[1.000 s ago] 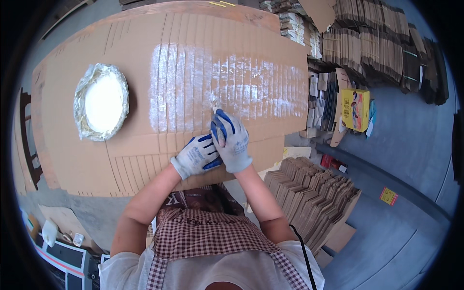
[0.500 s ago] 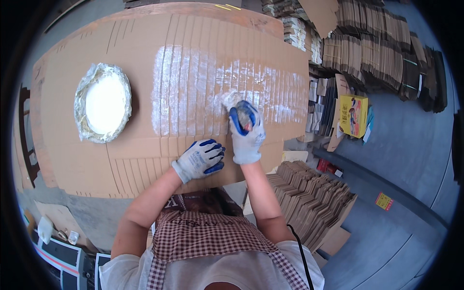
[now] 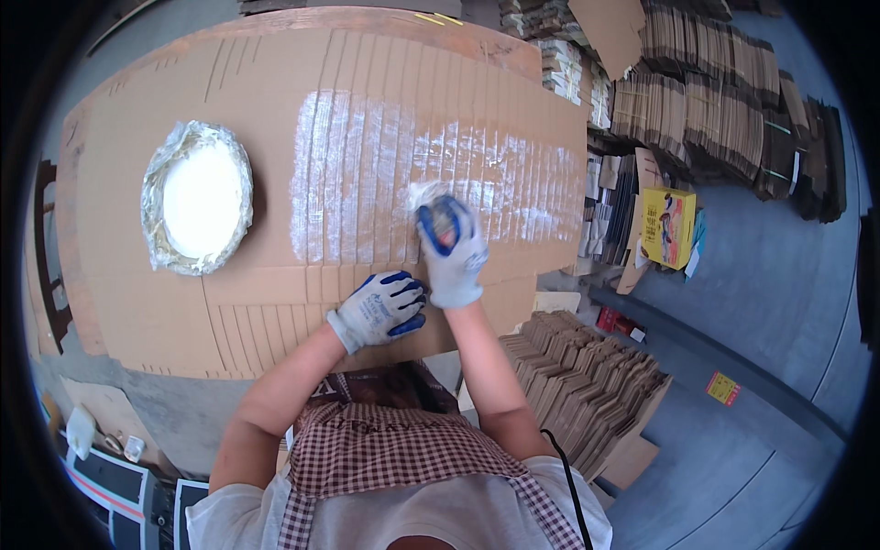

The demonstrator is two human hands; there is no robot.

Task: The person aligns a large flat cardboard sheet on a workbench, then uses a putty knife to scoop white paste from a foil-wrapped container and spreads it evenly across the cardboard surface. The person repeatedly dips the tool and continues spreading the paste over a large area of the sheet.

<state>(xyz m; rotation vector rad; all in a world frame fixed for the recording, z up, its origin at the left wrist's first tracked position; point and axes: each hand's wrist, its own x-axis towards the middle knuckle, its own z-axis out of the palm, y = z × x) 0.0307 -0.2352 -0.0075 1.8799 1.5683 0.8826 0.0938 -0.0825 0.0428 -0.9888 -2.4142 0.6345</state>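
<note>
My right hand [image 3: 455, 266], in a white glove with a blue palm, is closed round a brush [image 3: 427, 194]. The whitish, coated brush head touches the cardboard sheet [image 3: 270, 174]; most of the handle is hidden in my fingers. White streaks of paste [image 3: 353, 174] cover the sheet's scored middle and right part. Gloved too, my left hand [image 3: 380, 310] lies on the near edge of the sheet, fingers stretched out and nothing in them. On the left of the sheet stands an oval-looking basin [image 3: 156, 229], lined with crinkled film and holding white paste [image 3: 200, 197].
A wooden table [image 3: 495, 50] shows beyond the sheet's far edge. Folded cardboard stacks [image 3: 587, 394] stand close to my right arm, with more bundles [image 3: 697, 110] at the far right. A yellow box [image 3: 667, 226] sits beside them. Two yellow strips [image 3: 438, 18] lie at the table's far edge.
My right hand has moved a little left and toward me with the brush, its head staying on the cardboard. My left hand keeps its place.
</note>
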